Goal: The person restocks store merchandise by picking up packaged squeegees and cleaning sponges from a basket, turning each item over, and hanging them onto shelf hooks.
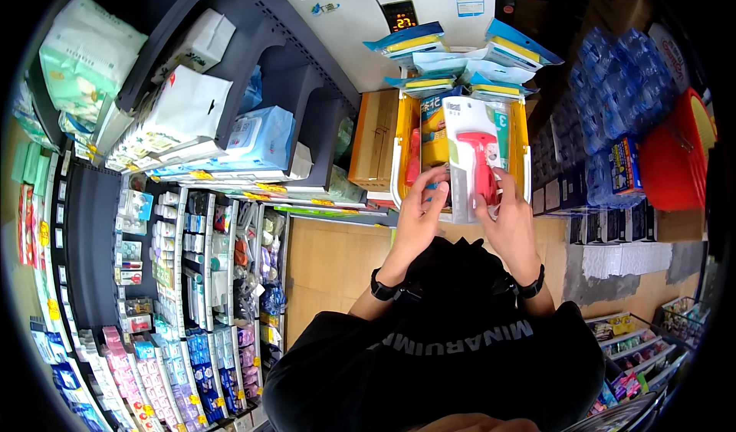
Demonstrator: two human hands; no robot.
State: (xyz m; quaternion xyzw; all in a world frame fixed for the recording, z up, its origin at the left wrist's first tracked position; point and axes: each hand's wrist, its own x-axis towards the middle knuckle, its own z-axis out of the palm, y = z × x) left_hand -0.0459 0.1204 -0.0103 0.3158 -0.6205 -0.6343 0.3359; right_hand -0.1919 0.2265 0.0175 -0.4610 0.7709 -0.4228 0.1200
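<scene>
In front of me is a white card pack with a red T-shaped tool under clear plastic; its exact kind I cannot make out. The fingers of my left hand curl at the pack's left edge. My right hand grips its right lower side, thumb over the front. Beneath the pack stands a yellow basket with a white rim, holding a yellow and blue box, a teal and white pack and something red. Several blue and yellow bags lie across its far end.
A cardboard box sits left of the basket, below dark shelving with paper packs. Behind is a white appliance with a lit display. Shrink-wrapped bottles and a red bin stand right. Hanging goods line the left.
</scene>
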